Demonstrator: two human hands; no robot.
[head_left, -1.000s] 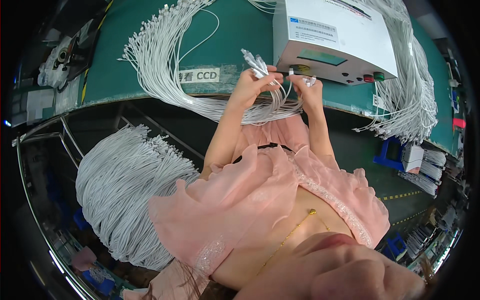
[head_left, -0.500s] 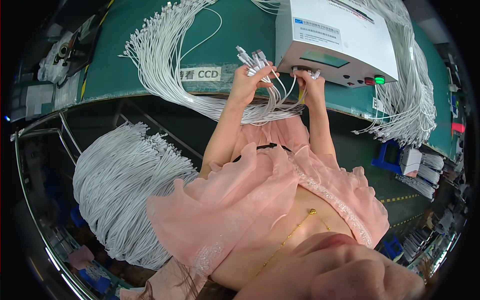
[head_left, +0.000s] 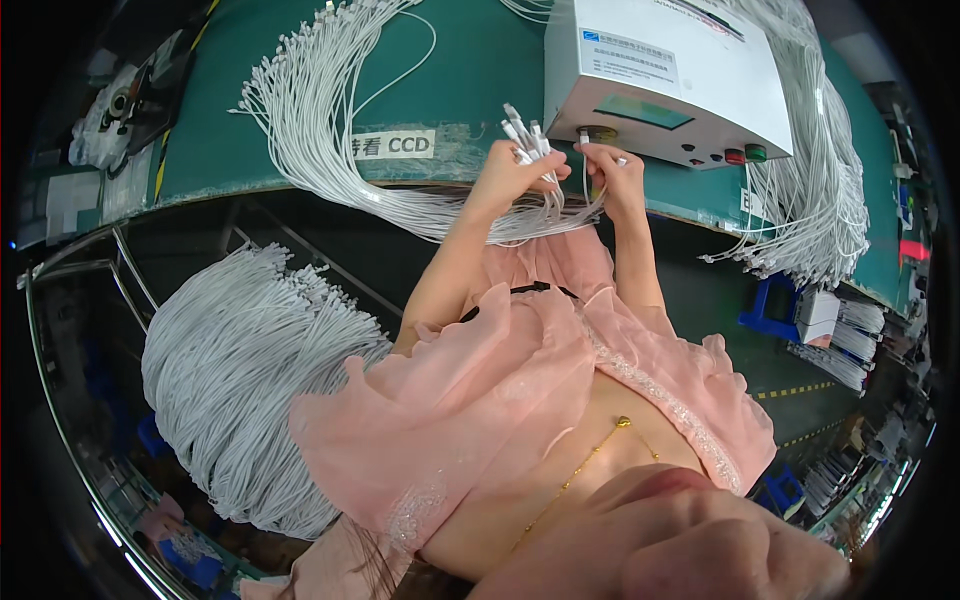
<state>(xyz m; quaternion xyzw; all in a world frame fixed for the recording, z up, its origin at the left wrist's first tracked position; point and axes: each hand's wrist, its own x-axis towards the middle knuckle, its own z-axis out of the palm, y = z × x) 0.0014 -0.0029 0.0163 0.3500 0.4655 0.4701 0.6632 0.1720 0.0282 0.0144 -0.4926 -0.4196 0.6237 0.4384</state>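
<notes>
My left hand (head_left: 512,180) is closed around a bunch of white cable plugs (head_left: 534,140), their ends sticking up past the fingers. To its right, my right hand (head_left: 616,182) pinches a single white cable (head_left: 584,138), plug end up, just below and beside the round socket (head_left: 603,132) on the front of a white tester box (head_left: 685,110). Another white plug tip shows by the right fingers. From both hands the cables drop into a thick bundle of white cables (head_left: 400,212) running along the table's front edge.
The bundle fans out over the green table (head_left: 460,60) at the left. More white cables (head_left: 835,190) hang over the table edge right of the box. A big heap of white cables (head_left: 250,380) rests on a metal-railed cart (head_left: 125,250) at my left. A blue stool (head_left: 770,305) stands lower right.
The green light on the box has gone dark. My right hand has drawn back slightly from the socket, which shows more plainly. My left hand has shifted a little right with its bunch.
</notes>
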